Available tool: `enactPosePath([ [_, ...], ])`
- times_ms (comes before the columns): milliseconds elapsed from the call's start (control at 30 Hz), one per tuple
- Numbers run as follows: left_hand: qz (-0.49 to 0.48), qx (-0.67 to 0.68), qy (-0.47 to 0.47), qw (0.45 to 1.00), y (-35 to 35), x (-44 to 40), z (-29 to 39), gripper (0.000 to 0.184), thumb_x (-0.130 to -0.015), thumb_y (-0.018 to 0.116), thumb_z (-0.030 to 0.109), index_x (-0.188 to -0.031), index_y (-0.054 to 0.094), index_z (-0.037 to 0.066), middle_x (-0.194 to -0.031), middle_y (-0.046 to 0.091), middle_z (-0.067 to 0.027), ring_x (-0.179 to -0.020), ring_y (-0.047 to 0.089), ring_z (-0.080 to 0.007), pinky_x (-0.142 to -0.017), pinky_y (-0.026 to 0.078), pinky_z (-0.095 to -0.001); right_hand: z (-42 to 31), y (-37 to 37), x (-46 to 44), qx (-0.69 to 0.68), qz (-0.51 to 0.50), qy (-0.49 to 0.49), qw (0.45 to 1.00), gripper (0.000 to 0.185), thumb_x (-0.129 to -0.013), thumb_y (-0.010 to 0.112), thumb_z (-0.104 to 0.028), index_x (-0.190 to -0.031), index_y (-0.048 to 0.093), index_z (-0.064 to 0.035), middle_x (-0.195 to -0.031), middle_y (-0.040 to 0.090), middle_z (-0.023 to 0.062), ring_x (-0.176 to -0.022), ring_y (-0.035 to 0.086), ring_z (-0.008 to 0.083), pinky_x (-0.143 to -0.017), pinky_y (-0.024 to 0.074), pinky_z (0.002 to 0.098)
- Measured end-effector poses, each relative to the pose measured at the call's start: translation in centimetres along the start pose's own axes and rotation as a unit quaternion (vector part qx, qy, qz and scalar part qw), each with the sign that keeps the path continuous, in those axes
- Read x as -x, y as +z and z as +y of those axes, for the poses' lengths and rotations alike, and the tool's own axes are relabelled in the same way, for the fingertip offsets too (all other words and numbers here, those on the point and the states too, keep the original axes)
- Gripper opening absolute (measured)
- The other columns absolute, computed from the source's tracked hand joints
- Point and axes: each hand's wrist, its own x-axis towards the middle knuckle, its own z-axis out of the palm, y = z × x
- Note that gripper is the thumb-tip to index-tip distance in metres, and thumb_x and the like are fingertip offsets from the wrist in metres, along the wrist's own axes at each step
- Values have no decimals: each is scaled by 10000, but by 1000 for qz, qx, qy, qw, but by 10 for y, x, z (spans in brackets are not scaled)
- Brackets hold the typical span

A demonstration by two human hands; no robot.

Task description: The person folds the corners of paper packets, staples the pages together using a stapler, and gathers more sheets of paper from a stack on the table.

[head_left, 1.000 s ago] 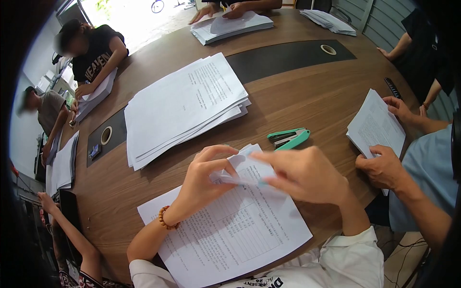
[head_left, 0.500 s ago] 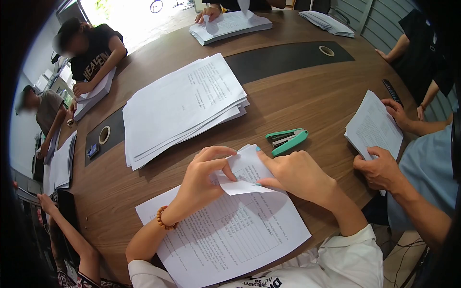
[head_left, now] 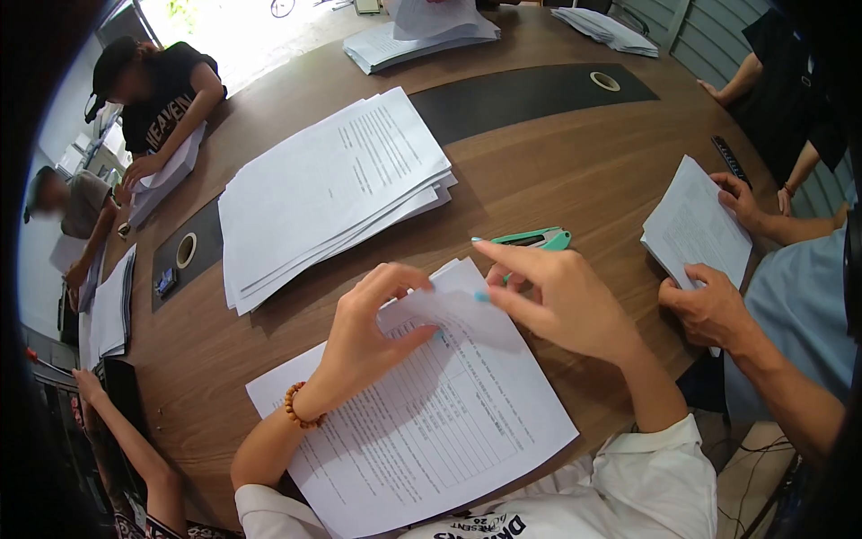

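A printed document [head_left: 440,440] of stacked sheets, with text and a ruled table, lies slanted before me. My left hand [head_left: 373,319], a beaded bracelet at its wrist, is over the document's upper part; thumb and fingers are apart beside a lifted page [head_left: 404,310]. The fingertips are blurred, and whether they touch that page is unclear. Just right of the document's top edge, my right hand [head_left: 561,301] is raised with thumb and index finger spread and nothing between them. Behind its fingers lies a green stapler [head_left: 549,238], partly covered.
A large paper stack [head_left: 332,198] lies beyond my hands on the wooden table [head_left: 539,144]. At right, a co-worker's hands [head_left: 714,310] hold a sheaf of papers [head_left: 696,225]. Other people handle papers at left and far side. A dark inlay with cable holes [head_left: 605,82] crosses the table.
My right hand has let go of the folded-over page edge and lifted slightly, its fingers spreading. My left hand's thumb and fingers have parted. The page has swung back toward the top.
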Motion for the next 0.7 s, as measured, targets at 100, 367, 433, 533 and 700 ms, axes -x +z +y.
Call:
enactPosePath([
  [100,8,55,-71,996,0,-2,7,318,-652,765,9,-938,626,32,-917,637,-58,-801,597,-197,-778,468,-316,2,-3,-3,-151,-17,85,985,387,-846,646,-184,-1191,591,-18,-816,681,101,-622,581,93,-545,459,232],
  [367,-11,26,-44,999,-1,-3,-2,298,-758,706,55,-1051,665,19,-913,686,-81,-794,593,-114,-747,459,-246,5,4,-7,-206,-19,95,974,242,-813,679,-148,-1015,680,-15,-815,696,68,-682,621,79,-542,426,189],
  [433,-8,12,-25,1000,0,-3,-4,302,-764,701,59,-1061,665,20,-917,688,-83,-782,596,-114,-743,463,-244,7,9,-7,-195,-8,105,975,187,-799,689,-136,-943,694,-17,-790,696,59,-696,637,81,-530,422,187],
  [533,6,14,-7,1000,5,-2,-9,287,-780,690,71,-1063,669,30,-886,694,-94,-718,609,-120,-672,473,-238,9,9,-7,-199,1,100,975,174,-794,692,-125,-933,700,-20,-767,694,58,-670,632,82,-516,424,193],
  [700,18,62,-42,997,4,-4,-7,230,-818,657,73,-1044,682,40,-807,698,-112,-639,605,-101,-583,469,-216,9,10,-7,-186,2,82,979,160,-801,684,-120,-928,704,-24,-764,694,61,-653,627,83,-511,428,193],
])
